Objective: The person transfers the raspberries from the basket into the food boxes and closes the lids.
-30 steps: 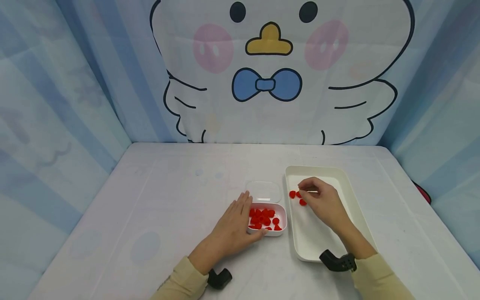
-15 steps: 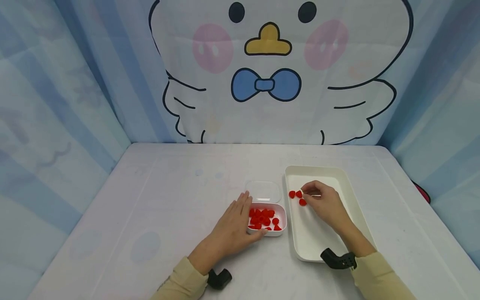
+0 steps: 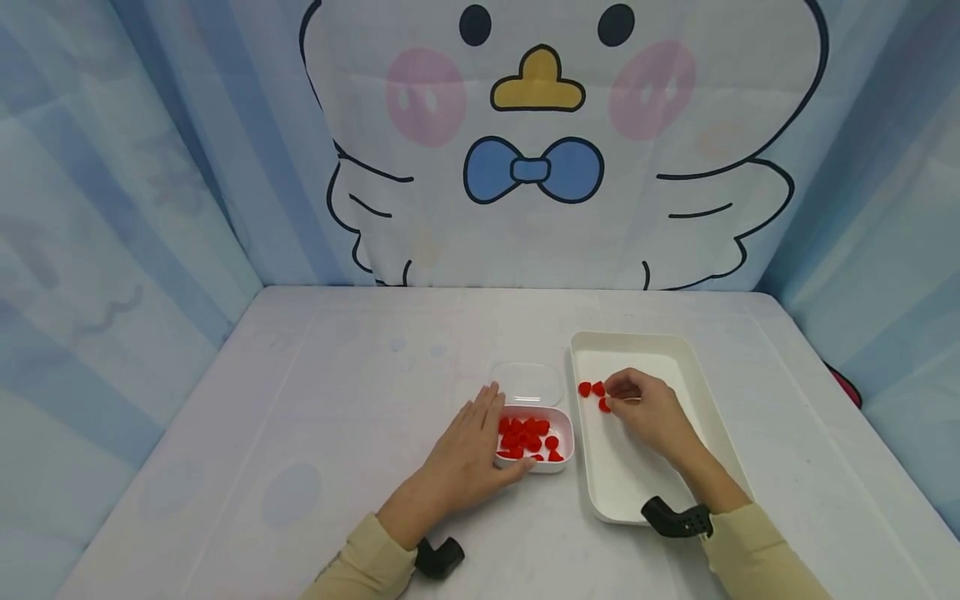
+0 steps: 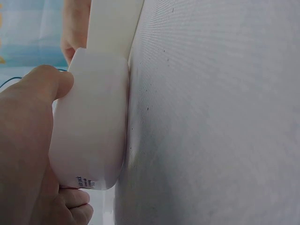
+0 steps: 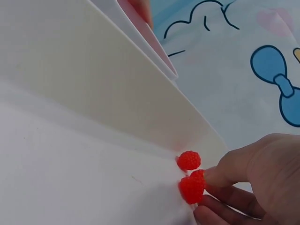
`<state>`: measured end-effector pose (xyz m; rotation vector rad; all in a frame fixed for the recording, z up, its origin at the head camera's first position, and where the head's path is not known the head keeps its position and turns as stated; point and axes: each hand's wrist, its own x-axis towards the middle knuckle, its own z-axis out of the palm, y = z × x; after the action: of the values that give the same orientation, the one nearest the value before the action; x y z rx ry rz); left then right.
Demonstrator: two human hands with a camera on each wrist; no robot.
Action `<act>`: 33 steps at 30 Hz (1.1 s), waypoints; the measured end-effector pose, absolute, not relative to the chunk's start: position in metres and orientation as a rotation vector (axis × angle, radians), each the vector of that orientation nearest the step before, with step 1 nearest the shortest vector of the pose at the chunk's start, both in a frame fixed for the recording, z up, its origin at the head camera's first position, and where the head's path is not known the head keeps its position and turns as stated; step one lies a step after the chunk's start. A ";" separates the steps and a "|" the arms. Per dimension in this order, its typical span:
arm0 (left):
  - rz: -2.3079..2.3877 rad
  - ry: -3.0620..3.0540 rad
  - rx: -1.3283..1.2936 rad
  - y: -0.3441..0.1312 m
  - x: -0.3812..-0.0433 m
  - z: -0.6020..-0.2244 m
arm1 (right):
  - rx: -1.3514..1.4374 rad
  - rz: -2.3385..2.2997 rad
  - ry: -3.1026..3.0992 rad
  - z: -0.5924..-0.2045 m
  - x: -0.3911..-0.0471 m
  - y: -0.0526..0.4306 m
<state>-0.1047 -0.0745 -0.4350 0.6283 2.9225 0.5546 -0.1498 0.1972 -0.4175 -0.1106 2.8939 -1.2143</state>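
My left hand (image 3: 467,450) holds the small pink-white box (image 3: 561,467), its thumb on the near rim and its fingers along the left side. Inside the box lie several red raspberries (image 3: 528,433), plastic-looking. My right hand (image 3: 654,412) is inside the white tray (image 3: 637,492), thumb and fingertips curled at a red raspberry (image 5: 192,188). They seem to pinch it, partly covering it in the head view. Just beyond it, two more raspberries (image 3: 585,389) sit by the tray's left wall. In the left wrist view, the box's outer wall (image 4: 91,117) stands upright on the table.
A clear plastic lid (image 3: 527,383) lies behind the box. The tray's raised left wall (image 5: 140,103) stands close beside the box. A white cloth covers the table (image 3: 300,400), and printed curtains (image 3: 187,167) enclose its back and sides.
My right hand has drawn back from the upper raspberries, then come slightly nearer to me, over the lower one. The left hand and the box have stayed in place.
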 end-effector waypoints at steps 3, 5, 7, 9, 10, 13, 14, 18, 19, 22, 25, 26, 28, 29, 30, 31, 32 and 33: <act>0.553 2.923 0.626 -0.074 -0.105 -0.435 | -0.109 -1.206 2.892 -0.419 -0.150 0.198; 0.554 2.925 0.625 -0.074 -0.105 -0.435 | -0.106 -1.202 2.888 -0.420 -0.150 0.198; 0.555 2.926 0.624 -0.074 -0.105 -0.435 | -0.103 -1.195 2.890 -0.421 -0.150 0.198; 0.555 2.926 0.623 -0.074 -0.105 -0.435 | -0.105 -1.185 2.892 -0.421 -0.149 0.198; 0.554 2.925 0.622 -0.074 -0.104 -0.435 | -0.107 -1.181 2.894 -0.422 -0.149 0.198; 0.552 2.926 0.624 -0.074 -0.104 -0.435 | -0.113 -1.164 2.905 -0.422 -0.149 0.198; 0.552 2.926 0.624 -0.074 -0.104 -0.435 | -0.114 -1.162 2.905 -0.422 -0.149 0.198; 0.553 2.929 0.624 -0.074 -0.105 -0.435 | -0.116 -1.151 2.914 -0.422 -0.149 0.198; 0.553 2.929 0.622 -0.074 -0.105 -0.435 | -0.115 -1.148 2.914 -0.422 -0.149 0.198; 0.551 2.931 0.621 -0.073 -0.105 -0.435 | -0.119 -1.141 2.915 -0.422 -0.149 0.198; 0.556 2.929 0.621 -0.073 -0.105 -0.436 | -0.120 -1.127 2.914 -0.422 -0.148 0.198; 0.558 2.929 0.620 -0.073 -0.105 -0.436 | -0.122 -1.124 2.912 -0.422 -0.148 0.198; 0.563 2.927 0.619 -0.074 -0.105 -0.436 | -0.122 -1.117 2.908 -0.421 -0.148 0.197; 0.565 2.926 0.618 -0.074 -0.105 -0.435 | -0.121 -1.113 2.907 -0.421 -0.148 0.197; 0.566 2.925 0.616 -0.074 -0.105 -0.435 | -0.120 -1.111 2.906 -0.421 -0.148 0.197; 0.566 2.926 0.616 -0.074 -0.105 -0.435 | -0.119 -1.110 2.906 -0.421 -0.148 0.197; 0.566 2.926 0.615 -0.074 -0.105 -0.435 | -0.118 -1.110 2.907 -0.421 -0.148 0.196; 0.566 2.926 0.615 -0.074 -0.105 -0.435 | -0.117 -1.109 2.909 -0.421 -0.148 0.196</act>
<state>-0.1050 -0.0737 -0.4355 0.6146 2.9261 0.5656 -0.1481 0.1964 -0.4213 -0.1172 2.9088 -1.1092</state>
